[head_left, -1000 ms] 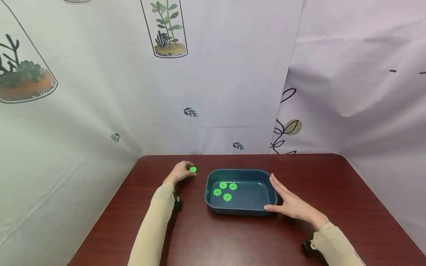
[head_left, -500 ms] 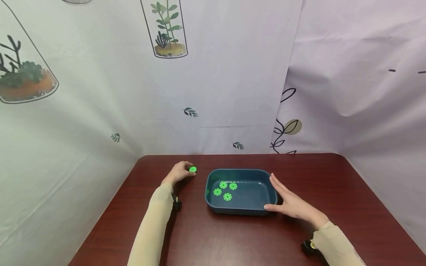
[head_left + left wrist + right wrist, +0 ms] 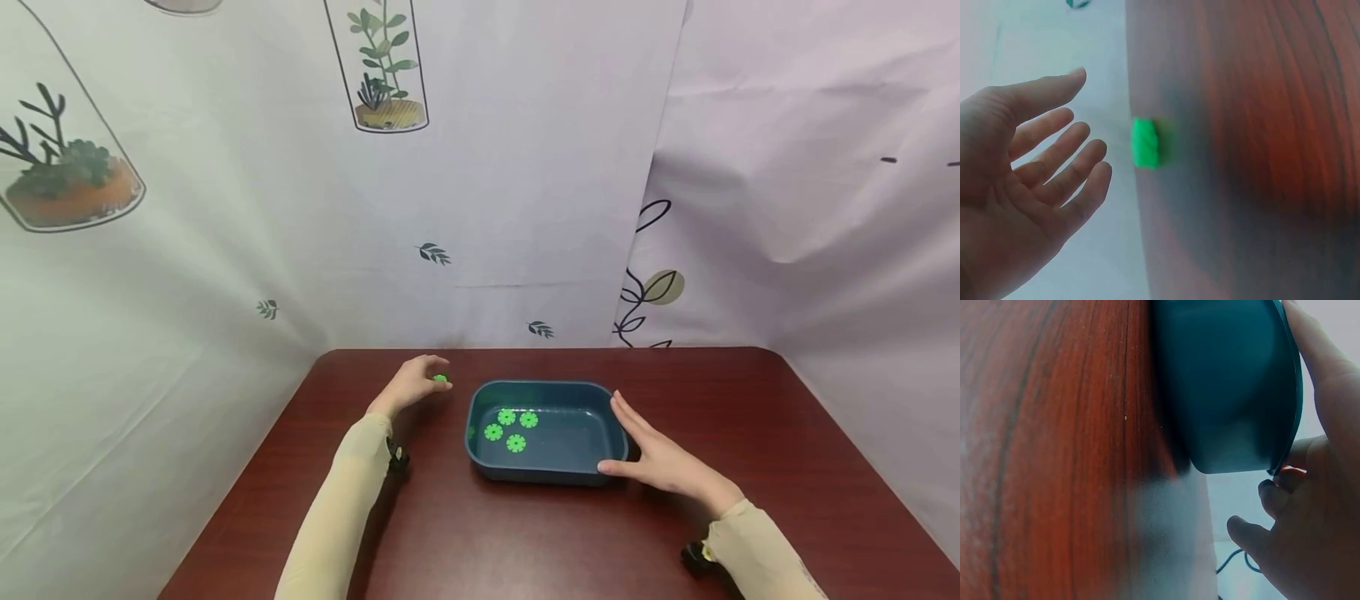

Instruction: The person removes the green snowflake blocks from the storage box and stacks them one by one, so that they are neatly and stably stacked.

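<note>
My left hand is near the table's back edge, thumb and fingers apart around a small green piece. In the left wrist view the same hand holds nothing. The thick, ridged green piece stands on the table, apart from the fingertips. My right hand rests at the right end of a dark teal rectangular tray, thumb on the near side, straight fingers on the far side. In the right wrist view the thumb lies along the tray's rim. Several green notched discs lie inside the tray, toward its left.
The dark red-brown wooden table carries the tray in its middle. A pale printed cloth hangs behind the table and on both sides. Dark cables show beyond the table in the right wrist view.
My left hand was at the green piece with thumb and fingers close to it; now they are wider apart, and the hand has shifted slightly right. The right hand keeps its place on the tray.
</note>
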A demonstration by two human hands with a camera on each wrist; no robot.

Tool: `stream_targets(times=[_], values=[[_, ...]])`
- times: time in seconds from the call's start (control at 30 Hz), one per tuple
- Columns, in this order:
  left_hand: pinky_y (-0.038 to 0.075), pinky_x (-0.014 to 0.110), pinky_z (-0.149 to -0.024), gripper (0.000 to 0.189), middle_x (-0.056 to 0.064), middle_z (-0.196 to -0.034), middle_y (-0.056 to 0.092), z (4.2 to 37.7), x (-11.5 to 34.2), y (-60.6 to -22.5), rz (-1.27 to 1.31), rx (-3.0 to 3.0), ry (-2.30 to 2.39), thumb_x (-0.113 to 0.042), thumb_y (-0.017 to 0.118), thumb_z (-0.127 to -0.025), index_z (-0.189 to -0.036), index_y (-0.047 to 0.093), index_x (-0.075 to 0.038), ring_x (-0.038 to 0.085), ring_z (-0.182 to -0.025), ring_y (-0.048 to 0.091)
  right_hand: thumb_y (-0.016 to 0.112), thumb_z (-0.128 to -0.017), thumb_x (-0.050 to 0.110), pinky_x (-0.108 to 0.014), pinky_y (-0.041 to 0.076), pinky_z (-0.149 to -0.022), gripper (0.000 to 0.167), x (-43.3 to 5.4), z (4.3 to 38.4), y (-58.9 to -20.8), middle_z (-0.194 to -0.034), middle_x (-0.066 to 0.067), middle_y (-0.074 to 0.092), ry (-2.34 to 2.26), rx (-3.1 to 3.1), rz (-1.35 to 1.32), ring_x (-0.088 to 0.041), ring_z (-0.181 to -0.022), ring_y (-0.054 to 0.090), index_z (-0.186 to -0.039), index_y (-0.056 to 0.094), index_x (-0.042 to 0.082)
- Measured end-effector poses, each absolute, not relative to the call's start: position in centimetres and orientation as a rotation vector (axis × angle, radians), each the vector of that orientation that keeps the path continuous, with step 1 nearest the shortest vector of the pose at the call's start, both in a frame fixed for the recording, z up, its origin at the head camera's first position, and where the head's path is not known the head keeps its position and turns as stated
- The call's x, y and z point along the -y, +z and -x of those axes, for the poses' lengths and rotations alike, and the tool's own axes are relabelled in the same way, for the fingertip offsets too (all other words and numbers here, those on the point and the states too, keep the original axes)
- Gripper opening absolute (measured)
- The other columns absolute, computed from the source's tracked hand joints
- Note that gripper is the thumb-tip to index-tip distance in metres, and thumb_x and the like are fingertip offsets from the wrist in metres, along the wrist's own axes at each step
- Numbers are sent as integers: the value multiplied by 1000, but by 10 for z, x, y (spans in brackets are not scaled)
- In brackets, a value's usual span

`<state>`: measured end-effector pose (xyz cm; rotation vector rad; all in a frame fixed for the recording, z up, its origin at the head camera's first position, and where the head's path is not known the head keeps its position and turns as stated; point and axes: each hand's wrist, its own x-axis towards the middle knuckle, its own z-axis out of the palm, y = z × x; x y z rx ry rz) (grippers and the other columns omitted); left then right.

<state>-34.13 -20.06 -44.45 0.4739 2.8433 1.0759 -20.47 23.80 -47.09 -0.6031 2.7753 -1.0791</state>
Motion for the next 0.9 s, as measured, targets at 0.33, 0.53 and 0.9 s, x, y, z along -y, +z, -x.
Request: stream_targets(times=[0.33,0.53,0.9], values=[[51,47,-96,49,12,-132,64,333,167,-422,-638,-2832,1076,-20,77,-90,-136,62,-10,26,-116,62,76,-86,53,-70,32,-105,110,-239,205,-472,-168,-17,4,-1082,-2774,605,-48,-148,19,-163,11,10],[49,46,-100,49,11,-136,62,327,151,-411,-733,-2792,1075,-21,76,-91,-138,61,-13,24,-121,59,76,-85,53,-70,32,-105,110,-238,205,-470,-168,-17,3,-1087,-2762,599,-48,-148,18,-163,10,10],[50,44,-100,49,5,-140,60,316,116,-391,-915,-2722,970,-23,74,-93,-140,60,-13,22,-126,57,75,-86,53,-72,31,-104,110,-239,206,-471,-168,-16,1,-1077,-2748,581,-49,-148,17,-163,8,12]])
